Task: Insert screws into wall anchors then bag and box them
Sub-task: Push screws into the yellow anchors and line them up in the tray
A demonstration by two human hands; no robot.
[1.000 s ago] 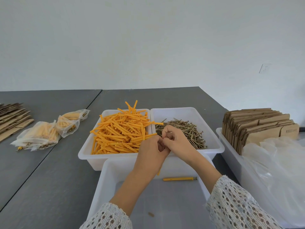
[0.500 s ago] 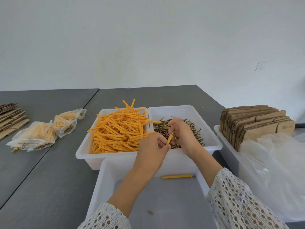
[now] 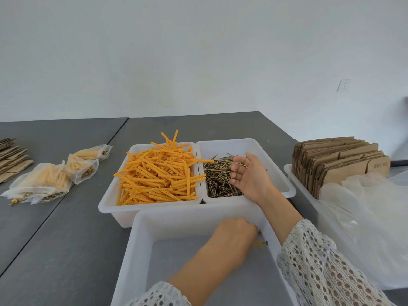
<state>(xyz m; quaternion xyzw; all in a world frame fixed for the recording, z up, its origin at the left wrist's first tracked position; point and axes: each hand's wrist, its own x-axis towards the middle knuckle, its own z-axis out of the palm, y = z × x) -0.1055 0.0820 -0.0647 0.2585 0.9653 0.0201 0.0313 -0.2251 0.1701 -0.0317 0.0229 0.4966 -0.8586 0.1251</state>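
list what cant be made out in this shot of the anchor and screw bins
Head view only:
- Left hand: its back hides the fingers, so whether it holds an assembled anchor in the near bin is unclear.
- Right hand over the screws: too small to tell if it holds any.
- Flat cardboard boxes: cut off by the left edge.
- Box print: too small to read.

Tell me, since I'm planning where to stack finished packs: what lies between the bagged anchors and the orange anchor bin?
Head view: bare grey tabletop separates the bagged anchors from the orange anchor bin; only a seam between two tables runs across it.
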